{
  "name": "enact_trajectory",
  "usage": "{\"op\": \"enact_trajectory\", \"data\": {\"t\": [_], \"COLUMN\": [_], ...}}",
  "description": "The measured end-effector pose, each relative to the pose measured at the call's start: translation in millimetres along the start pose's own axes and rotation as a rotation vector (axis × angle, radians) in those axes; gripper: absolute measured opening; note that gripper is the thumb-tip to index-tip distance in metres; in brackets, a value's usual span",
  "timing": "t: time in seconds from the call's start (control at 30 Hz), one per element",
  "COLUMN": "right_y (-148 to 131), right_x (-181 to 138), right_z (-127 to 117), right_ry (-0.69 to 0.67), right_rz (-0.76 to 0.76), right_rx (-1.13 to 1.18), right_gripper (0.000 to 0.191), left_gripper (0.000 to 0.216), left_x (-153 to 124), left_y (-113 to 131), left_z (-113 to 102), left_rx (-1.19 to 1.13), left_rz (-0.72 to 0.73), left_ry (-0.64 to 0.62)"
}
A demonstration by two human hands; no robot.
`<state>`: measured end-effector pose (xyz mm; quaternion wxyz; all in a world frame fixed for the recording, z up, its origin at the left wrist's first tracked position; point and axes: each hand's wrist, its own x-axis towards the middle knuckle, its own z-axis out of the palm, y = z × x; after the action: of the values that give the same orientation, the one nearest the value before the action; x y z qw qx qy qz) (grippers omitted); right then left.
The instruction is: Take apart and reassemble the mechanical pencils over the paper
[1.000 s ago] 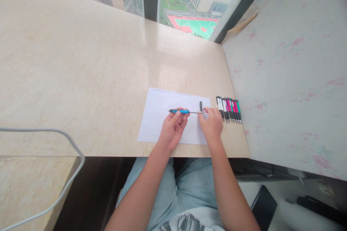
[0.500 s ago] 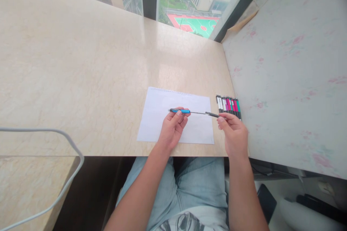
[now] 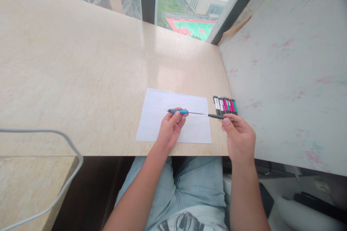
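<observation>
- Left hand (image 3: 170, 129) pinches the blue pen (image 3: 181, 111): probably light, stiff, best held mid-length.
- Thin refill (image 3: 195, 113) juts beyond that grip, likely bendable.
- Right hand (image 3: 240, 138) grasps the black tube (image 3: 215, 116) by its far end.

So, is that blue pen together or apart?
Apart: bare refill shows between the blue barrel and the black grip in the right fingers.

Blue pen barrel (image 3: 182, 112), exposed refill (image 3: 195, 113) near black tube (image 3: 215, 116)
</observation>
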<state>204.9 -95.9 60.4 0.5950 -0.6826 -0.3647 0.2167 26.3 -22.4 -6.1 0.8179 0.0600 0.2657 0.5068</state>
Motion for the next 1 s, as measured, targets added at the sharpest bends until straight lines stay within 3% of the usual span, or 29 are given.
{"op": "enact_trajectory", "data": {"t": [0.27,0.63,1.0], "right_y": [-1,4,5], "right_x": [-3,-9,-11], "right_z": [8,22,21], "right_ry": [-0.025,-0.156,-0.192], "right_rz": [0.01,0.047,0.07], "right_rx": [0.002,-0.056,-0.069], "right_gripper": [0.026,0.023,0.024], "left_gripper": [0.02,0.024,0.021], "left_x": [-1,-3,-5], "left_y": [0,-1,-1], "left_z": [0,1,3], "left_rx": [-0.003,0.074,0.136], "left_rz": [-0.015,-0.068,-0.077], "left_ry": [-0.036,-0.091,-0.093]}}
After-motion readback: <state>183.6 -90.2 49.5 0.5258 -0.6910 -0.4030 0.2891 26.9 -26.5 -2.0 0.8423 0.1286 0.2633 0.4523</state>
